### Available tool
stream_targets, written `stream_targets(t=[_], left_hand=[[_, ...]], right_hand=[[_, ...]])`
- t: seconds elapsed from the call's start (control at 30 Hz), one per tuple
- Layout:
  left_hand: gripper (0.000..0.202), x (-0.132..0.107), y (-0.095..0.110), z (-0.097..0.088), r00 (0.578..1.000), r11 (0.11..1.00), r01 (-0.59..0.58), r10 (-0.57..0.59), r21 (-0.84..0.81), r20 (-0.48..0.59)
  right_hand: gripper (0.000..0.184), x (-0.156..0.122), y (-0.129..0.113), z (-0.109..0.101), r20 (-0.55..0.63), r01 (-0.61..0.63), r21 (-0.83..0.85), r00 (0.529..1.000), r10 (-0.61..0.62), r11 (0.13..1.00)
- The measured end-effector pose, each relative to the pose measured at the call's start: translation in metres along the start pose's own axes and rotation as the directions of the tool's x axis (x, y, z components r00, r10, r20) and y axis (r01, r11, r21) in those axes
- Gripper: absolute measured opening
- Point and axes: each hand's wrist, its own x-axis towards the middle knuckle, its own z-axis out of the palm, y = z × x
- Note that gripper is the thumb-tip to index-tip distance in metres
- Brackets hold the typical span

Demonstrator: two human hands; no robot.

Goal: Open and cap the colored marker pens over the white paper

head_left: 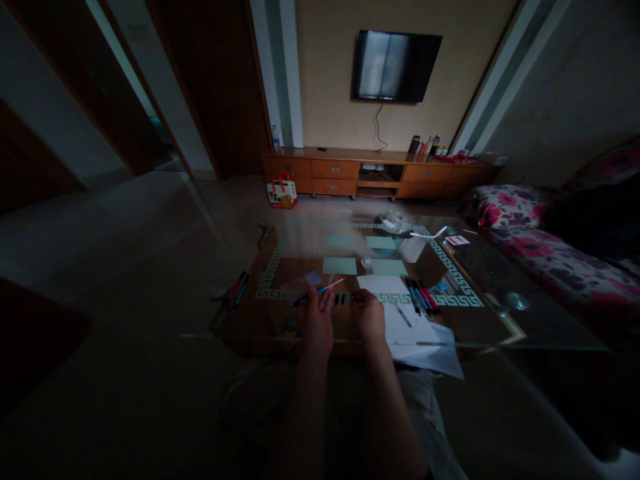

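My left hand is closed round a slim blue and black pen, which slants up to the right and has a thin pale end beyond the fingers. Close by on the right, my right hand has its fingers pinched together; a small dark bit shows at the tips, too dim to name. Small black pieces lie on the glass table between the hands. White paper sheets spread out beside my right hand, with a single pen resting on them. Black, blue and red pens lie in a row at the paper's right side.
More pens lie at the left of the glass table. A crumpled plastic bag sits near its far edge. Beyond are a wooden TV cabinet, a gift bag on the floor and, to the right, a flowered sofa.
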Motion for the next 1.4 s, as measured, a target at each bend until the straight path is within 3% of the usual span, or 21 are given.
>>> stream_targets(t=[0.5, 1.03, 1.13, 1.23, 1.4], left_hand=[[0.018, -0.002, 0.001, 0.003, 1.0, 1.0, -0.001, 0.001, -0.023, -0.014], [0.02, -0.003, 0.002, 0.003, 1.0, 1.0, -0.002, 0.002, -0.007, 0.003], [0.02, -0.002, 0.002, 0.003, 1.0, 1.0, 0.004, -0.004, -0.001, -0.006], [0.021, -0.001, 0.001, 0.002, 1.0, 1.0, 0.006, -0.006, 0.004, 0.011], [0.022, 0.0, -0.001, 0.0, 1.0, 1.0, -0.011, 0.011, -0.003, 0.029]], right_hand=[[0.016, 0.0, -0.004, -0.001, -0.02, 0.028, -0.085, 0.999, -0.03, 0.996], [0.019, -0.001, 0.0, 0.001, -0.041, 0.018, -0.033, 0.999, -0.02, 0.999], [0.017, 0.0, -0.007, -0.001, -0.108, 0.03, 0.035, 0.994, -0.026, 0.999], [0.02, 0.002, -0.017, -0.004, -0.178, 0.061, 0.208, 0.984, -0.023, 0.976], [0.017, 0.003, -0.032, -0.006, -0.179, 0.161, 0.501, 0.981, -0.08, 0.851]])
